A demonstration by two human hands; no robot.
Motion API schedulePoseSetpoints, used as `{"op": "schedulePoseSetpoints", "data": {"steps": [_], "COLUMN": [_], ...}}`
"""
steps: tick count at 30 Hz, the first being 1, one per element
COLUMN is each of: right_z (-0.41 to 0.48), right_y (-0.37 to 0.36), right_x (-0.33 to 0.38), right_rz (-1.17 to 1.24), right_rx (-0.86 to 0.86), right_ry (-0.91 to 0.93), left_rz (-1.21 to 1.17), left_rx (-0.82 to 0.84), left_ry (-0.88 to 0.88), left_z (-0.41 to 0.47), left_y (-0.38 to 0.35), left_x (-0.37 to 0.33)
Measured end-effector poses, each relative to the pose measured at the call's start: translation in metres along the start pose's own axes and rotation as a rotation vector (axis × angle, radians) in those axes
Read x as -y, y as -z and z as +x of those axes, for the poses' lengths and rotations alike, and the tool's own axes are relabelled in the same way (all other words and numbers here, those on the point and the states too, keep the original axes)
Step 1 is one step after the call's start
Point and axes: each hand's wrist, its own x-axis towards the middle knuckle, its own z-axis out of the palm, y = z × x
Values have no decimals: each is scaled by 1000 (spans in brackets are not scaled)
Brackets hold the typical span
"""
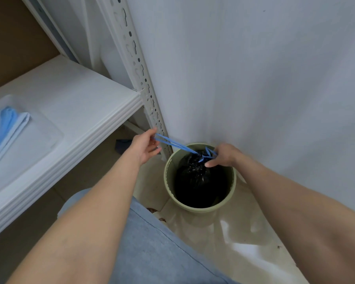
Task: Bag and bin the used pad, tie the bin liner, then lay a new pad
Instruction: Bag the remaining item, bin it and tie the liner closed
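Observation:
A pale green bin (230,193) stands on the floor against the white wall. Inside it sits a black bin liner (195,181), gathered at its top. A blue drawstring (172,142) runs taut from the liner's neck up to the left. My left hand (145,145) pinches the far end of that drawstring, beside the shelf post. My right hand (223,155) grips the other drawstring loops at the knot, right over the bin's far rim. Folded blue and white pads (6,130) lie in a clear tray on the shelf at the left.
A white shelf board (80,111) juts out at the left, carried by a perforated white metal post (139,74) close to my left hand. My knee in grey trousers (152,242) fills the bottom middle. A small dark blue object (121,144) lies under the shelf.

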Motion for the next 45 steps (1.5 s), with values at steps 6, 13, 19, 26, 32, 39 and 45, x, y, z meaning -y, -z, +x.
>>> {"op": "schedulePoseSetpoints", "data": {"steps": [6, 13, 19, 26, 32, 39, 45], "right_z": [-3, -2, 6, 17, 23, 12, 9], "right_y": [-2, 1, -3, -14, -21, -4, -2], "right_x": [-5, 11, 25, 9, 1, 7, 18], "right_rz": [993, 2130, 1863, 1504, 1672, 1832, 1514], "right_rx": [-132, -27, -236, -415, -442, -262, -336], "right_ry": [-86, -262, -287, -393, -516, -317, -266], "left_rz": [-283, 581, 1631, 1586, 1506, 1420, 1503], "left_rx": [98, 34, 288, 254, 263, 208, 143], "left_ry": [6, -394, -667, -533, -530, -506, -567], "left_z": [-8, -7, -4, 1, 6, 4, -5], "left_y": [-16, -24, -32, -19, -9, -8, -12], "left_x": [5, 17, 27, 25, 34, 29, 23]}}
